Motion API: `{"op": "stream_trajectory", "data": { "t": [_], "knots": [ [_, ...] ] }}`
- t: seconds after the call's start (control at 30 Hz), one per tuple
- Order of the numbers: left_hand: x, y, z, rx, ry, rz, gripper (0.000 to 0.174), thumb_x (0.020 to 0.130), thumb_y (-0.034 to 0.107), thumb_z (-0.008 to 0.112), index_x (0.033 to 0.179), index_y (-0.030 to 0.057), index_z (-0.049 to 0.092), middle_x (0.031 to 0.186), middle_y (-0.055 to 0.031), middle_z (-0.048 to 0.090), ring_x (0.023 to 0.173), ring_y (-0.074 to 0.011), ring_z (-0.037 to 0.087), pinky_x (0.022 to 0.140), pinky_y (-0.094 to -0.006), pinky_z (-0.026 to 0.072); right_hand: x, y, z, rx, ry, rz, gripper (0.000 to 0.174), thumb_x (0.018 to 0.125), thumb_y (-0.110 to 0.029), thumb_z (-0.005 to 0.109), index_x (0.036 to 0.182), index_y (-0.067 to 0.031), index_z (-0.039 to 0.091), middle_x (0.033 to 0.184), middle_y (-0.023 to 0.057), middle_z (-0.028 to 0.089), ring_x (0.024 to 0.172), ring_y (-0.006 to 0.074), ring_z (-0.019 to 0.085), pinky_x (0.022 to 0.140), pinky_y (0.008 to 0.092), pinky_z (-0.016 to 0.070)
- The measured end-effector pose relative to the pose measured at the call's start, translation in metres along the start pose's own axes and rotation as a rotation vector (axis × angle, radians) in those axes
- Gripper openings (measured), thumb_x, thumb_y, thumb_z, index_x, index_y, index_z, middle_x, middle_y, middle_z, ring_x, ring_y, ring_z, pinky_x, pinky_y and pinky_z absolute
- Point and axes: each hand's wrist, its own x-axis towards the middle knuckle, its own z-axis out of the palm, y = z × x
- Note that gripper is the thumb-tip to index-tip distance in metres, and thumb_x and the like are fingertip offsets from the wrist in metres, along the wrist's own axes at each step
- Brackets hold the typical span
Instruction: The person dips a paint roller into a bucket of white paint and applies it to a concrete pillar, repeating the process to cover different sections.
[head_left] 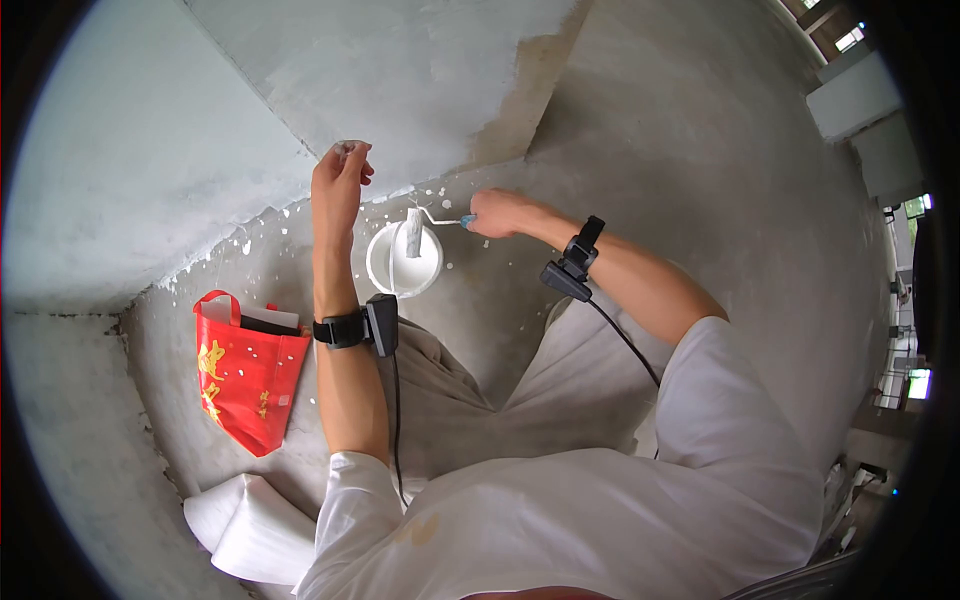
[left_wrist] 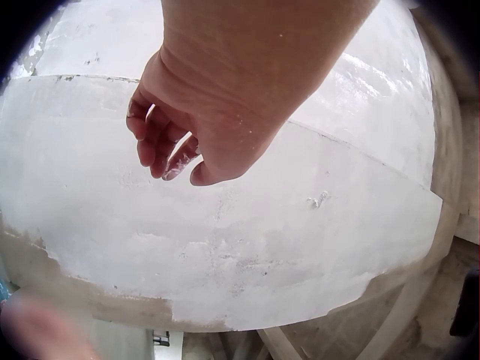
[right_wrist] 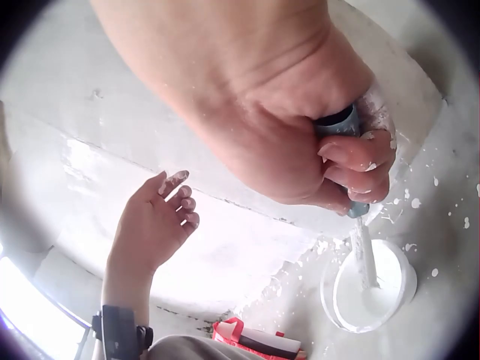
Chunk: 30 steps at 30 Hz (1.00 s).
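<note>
In the head view, my right hand (head_left: 497,212) grips the blue handle (head_left: 467,221) of a small paint roller. Its white-coated roller head (head_left: 414,235) dips over the white bucket (head_left: 432,272), which stands on the floor. From the right wrist, curled fingers with white smears wrap the handle (right_wrist: 358,210), and white paint shows inside the bucket (right_wrist: 409,289). My left hand (head_left: 340,190) hangs loosely curled near the wall, left of the bucket, holding nothing. White smears mark its fingertips in the left wrist view, where the hand (left_wrist: 210,124) overlaps a whitened wall (left_wrist: 247,225).
A red bag (head_left: 255,375) with yellow characters stands on the floor to the left. Below it lies a pale folded sheet (head_left: 250,525). White splatters dot the floor around the bucket. The wall section (head_left: 400,80) ends at a bare grey edge on the right.
</note>
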Motion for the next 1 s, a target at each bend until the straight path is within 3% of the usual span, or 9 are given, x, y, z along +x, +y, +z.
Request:
{"op": "stream_trajectory", "data": {
  "t": [0.07, 0.13, 0.17, 0.27, 0.33, 0.43, 0.57, 0.73, 1.0],
  "knots": [
    [0.000, -0.001, 0.001, -0.003, 0.003, -0.013, 0.026, 0.092, 0.024, 0.059, 0.097, 0.0001, 0.066, 0.073, -0.0026, 0.058, 0.069, -0.0108, 0.053, 0.065, -0.0258, 0.0430, 0.000, -0.004, -0.007, 0.019, 0.028, -0.006, 0.025, 0.072, -0.013, 0.054, 0.056, 0.0060, 0.057, 0.052, 0.0185, 0.055, 0.049, 0.0322, 0.055, 0.050, 0.0431, 0.0447],
    [0.003, -0.008, -0.001, -0.014, -0.004, 0.015, 0.026, 0.092, 0.024, 0.059, 0.097, -0.0001, 0.067, 0.073, -0.0027, 0.059, 0.069, -0.0106, 0.053, 0.064, -0.0255, 0.0429, 0.001, -0.006, -0.022, -0.006, -0.138, 0.090, 0.037, 0.084, -0.024, 0.059, 0.066, 0.0073, 0.060, 0.063, 0.0199, 0.060, 0.054, 0.0245, 0.059, 0.049, 0.0415, 0.0440],
    [0.005, -0.011, -0.001, -0.017, -0.007, 0.038, 0.026, 0.092, 0.024, 0.059, 0.098, -0.0003, 0.067, 0.073, -0.0027, 0.059, 0.068, -0.0105, 0.053, 0.064, -0.0253, 0.0427, -0.003, -0.004, -0.032, -0.012, -0.131, 0.098, 0.037, 0.084, -0.024, 0.059, 0.066, 0.0073, 0.060, 0.063, 0.0199, 0.060, 0.054, 0.0245, 0.059, 0.049, 0.0415, 0.0440],
    [0.008, -0.017, -0.002, -0.013, -0.005, 0.066, 0.028, 0.092, 0.029, 0.057, 0.100, 0.0045, 0.068, 0.076, -0.0009, 0.059, 0.070, -0.0098, 0.054, 0.063, -0.0243, 0.0381, -0.029, 0.011, -0.071, 0.142, -0.189, 0.113, 0.033, 0.087, -0.024, 0.059, 0.068, 0.0029, 0.060, 0.062, 0.0121, 0.057, 0.053, 0.0177, 0.054, 0.045, 0.0351, 0.0402],
    [0.008, -0.016, -0.003, -0.023, 0.011, 0.055, 0.028, 0.092, 0.029, 0.057, 0.100, 0.0045, 0.069, 0.075, -0.0008, 0.059, 0.070, -0.0099, 0.054, 0.063, -0.0243, 0.0382, -0.057, 0.024, -0.097, 0.374, -0.123, 0.132, 0.026, 0.090, -0.025, 0.060, 0.078, -0.0013, 0.062, 0.064, 0.0019, 0.052, 0.053, 0.0098, 0.045, 0.044, 0.0273, 0.0333],
    [0.011, -0.017, -0.005, -0.069, 0.042, 0.049, 0.026, 0.093, 0.027, 0.057, 0.099, 0.0045, 0.069, 0.073, -0.0003, 0.057, 0.068, -0.0096, 0.052, 0.062, -0.0241, 0.0384, -0.117, 0.033, -0.134, 0.617, 0.014, 0.185, 0.026, 0.093, -0.028, 0.059, 0.092, -0.0032, 0.063, 0.068, -0.0022, 0.050, 0.054, 0.0054, 0.039, 0.044, 0.0232, 0.0298],
    [0.012, -0.017, -0.004, -0.115, 0.085, 0.067, 0.025, 0.093, 0.023, 0.057, 0.097, 0.0004, 0.067, 0.070, -0.0009, 0.055, 0.065, -0.0102, 0.051, 0.060, -0.0248, 0.0380, -0.184, 0.035, -0.159, 0.798, 0.213, 0.283, 0.027, 0.096, -0.030, 0.057, 0.100, -0.0038, 0.061, 0.071, -0.0035, 0.049, 0.055, 0.0019, 0.035, 0.045, 0.0200, 0.0267],
    [0.015, -0.024, -0.009, -0.177, 0.092, 0.013, 0.023, 0.092, 0.023, 0.058, 0.096, 0.0025, 0.067, 0.071, -0.0001, 0.055, 0.064, -0.0091, 0.050, 0.059, -0.0241, 0.0376, -0.237, 0.037, -0.178, 1.142, 0.513, 0.191, 0.027, 0.095, -0.031, 0.057, 0.101, -0.0055, 0.062, 0.071, -0.0031, 0.051, 0.055, 0.0021, 0.035, 0.046, 0.0185, 0.0259],
    [0.014, -0.023, -0.008, -0.205, 0.064, -0.008, 0.024, 0.092, 0.025, 0.058, 0.096, 0.0038, 0.068, 0.071, 0.0005, 0.055, 0.065, -0.0086, 0.051, 0.060, -0.0239, 0.0372, -0.237, 0.027, -0.213, 1.125, 0.725, 0.159, 0.026, 0.097, -0.029, 0.056, 0.104, -0.0041, 0.060, 0.072, -0.0037, 0.049, 0.052, -0.0009, 0.033, 0.043, 0.0162, 0.0247]
  ]
}}
